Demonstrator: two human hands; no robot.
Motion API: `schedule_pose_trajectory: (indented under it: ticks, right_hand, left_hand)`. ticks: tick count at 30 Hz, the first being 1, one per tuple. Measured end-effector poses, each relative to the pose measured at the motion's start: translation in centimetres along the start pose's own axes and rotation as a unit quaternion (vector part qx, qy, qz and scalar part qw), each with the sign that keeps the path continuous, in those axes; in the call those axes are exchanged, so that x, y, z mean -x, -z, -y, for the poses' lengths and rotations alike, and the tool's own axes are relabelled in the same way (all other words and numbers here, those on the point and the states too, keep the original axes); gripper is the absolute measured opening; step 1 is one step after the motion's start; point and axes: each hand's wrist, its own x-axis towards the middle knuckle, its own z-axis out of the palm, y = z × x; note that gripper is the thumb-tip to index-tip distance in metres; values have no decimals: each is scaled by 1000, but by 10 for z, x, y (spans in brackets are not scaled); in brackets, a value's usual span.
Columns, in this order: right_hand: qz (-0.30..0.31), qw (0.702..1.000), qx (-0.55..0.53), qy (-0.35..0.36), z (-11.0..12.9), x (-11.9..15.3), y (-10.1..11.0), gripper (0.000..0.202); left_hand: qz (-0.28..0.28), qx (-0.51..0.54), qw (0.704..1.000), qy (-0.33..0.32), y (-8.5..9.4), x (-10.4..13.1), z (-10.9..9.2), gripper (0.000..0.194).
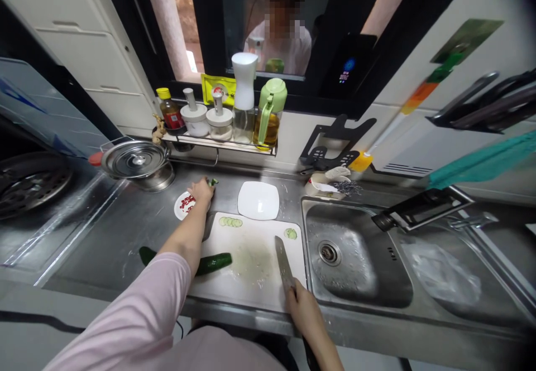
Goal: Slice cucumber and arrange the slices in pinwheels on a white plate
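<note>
My right hand (304, 307) is closed round the handle of a knife (283, 262), whose blade lies over the right side of the white cutting board (251, 293). Reaching over the counter, my left hand (201, 191) is beside a small plate of chopped red pieces (183, 206). A small green piece (213, 182) shows at its fingertips; whether it is gripped is unclear. Cucumber slices lie at the board's top left (230, 222) and top right (290, 234). A dark green cucumber (214, 263) rests on the board's left side, and my left arm covers part of the area beside it.
An empty white square plate (258, 200) sits behind the board. The sink (347, 254) with its black faucet (422, 209) is at the right. A lidded steel pot (140, 164) stands at the left. Above the counter, a shelf (221, 141) holds bottles and jars.
</note>
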Motion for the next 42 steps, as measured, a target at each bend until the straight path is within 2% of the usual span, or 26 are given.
schedule_pose_trajectory:
  ticks: [4,7,9,11,13,16,19,23,26,29,42]
  right_hand:
    - [14,999,30,13,12,0,2,34]
    - [21,998,52,23,24,2,2,32]
    - [24,997,61,29,32,4,0,31]
    - [26,997,66,35,37,6,-2,30]
    - [28,996,70,39,42,9,-5,29]
    - [29,996,74,43,47,14,-10,27]
    - [34,996,72,41,52,20,-13,26]
    - [42,995,77,40,58,27,-17,28]
    - [41,995,78,45,60,28,-21,30]
    - [37,994,81,56,60,28,-23,29]
    - [38,994,83,61,58,29,-22,31]
  left_hand:
    - [-111,146,982,36,7,30,-2,32]
    - [-189,284,939,48,11,65,-4,31]
    - [-203,358,911,14,14,94,-4,30]
    - [-179,394,900,-50,17,124,0,28]
    - [-134,390,903,-123,23,154,10,24]
    - [-64,321,918,-224,36,192,37,16]
    - [17,229,922,-311,48,216,70,16]
    - [101,98,915,-379,57,229,101,28]
    - [141,30,905,-399,59,233,109,45]
    - [169,-13,904,-393,57,235,110,54]
    - [169,-24,919,-356,52,237,107,42]
